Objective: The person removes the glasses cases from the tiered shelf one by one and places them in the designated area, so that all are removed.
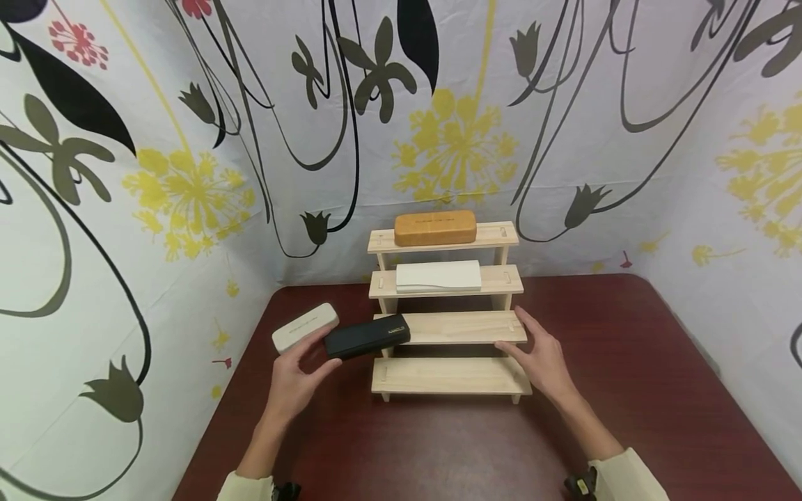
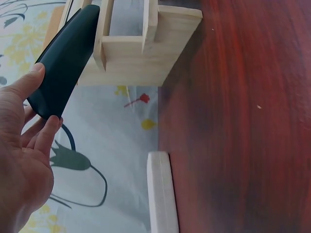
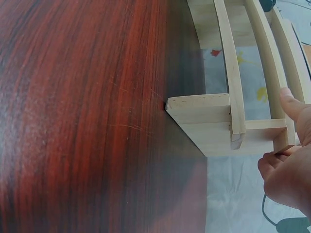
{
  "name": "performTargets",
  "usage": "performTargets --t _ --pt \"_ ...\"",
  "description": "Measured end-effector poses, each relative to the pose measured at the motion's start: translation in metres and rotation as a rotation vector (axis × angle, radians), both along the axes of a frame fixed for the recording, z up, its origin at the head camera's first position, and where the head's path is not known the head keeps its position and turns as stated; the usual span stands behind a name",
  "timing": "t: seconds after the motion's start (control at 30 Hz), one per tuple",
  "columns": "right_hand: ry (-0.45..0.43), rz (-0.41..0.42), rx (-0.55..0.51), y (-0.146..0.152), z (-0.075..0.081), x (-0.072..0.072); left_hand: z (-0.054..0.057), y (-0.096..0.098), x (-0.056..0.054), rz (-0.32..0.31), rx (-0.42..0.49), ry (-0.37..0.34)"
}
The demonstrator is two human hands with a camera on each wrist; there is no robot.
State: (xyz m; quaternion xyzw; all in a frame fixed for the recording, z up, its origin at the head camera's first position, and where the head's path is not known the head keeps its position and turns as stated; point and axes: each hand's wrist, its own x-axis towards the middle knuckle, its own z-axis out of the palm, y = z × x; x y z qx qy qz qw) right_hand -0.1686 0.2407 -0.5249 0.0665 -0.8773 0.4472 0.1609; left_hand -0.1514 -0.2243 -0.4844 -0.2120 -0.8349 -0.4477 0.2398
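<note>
My left hand (image 1: 293,383) holds a black glasses case (image 1: 368,337) between thumb and fingers by its left end. The case's right end overlaps the left end of a lower tier of the wooden step rack (image 1: 452,377). The left wrist view shows the dark case (image 2: 67,63) tilted beside the rack. With thumb and fingers, my right hand (image 1: 541,362) grips the right end of that same tier, second from the bottom. In the right wrist view, the thumb lies on the shelf's front edge and the fingers curl beneath its end.
A white glasses case (image 1: 304,327) lies on the dark red table (image 1: 460,445) left of the rack. A tan case (image 1: 435,228) sits on the top tier and a folded white cloth or flat case (image 1: 438,276) on the one below. Patterned fabric (image 1: 250,174) hangs behind.
</note>
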Motion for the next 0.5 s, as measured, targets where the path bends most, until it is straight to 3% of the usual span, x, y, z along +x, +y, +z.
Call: performTargets --t 0.13,0.3,0.5 --pt "0.0 0.001 -0.005 0.0 0.0 0.0 -0.005 -0.008 0.005 0.036 0.024 -0.014" --pt "0.006 0.002 -0.012 0.0 -0.001 0.001 -0.009 -0.018 0.009 0.036 0.091 -0.062" --pt "0.011 0.001 -0.008 0.0 -0.002 0.0 -0.015 -0.025 0.014 0.048 0.148 -0.048"
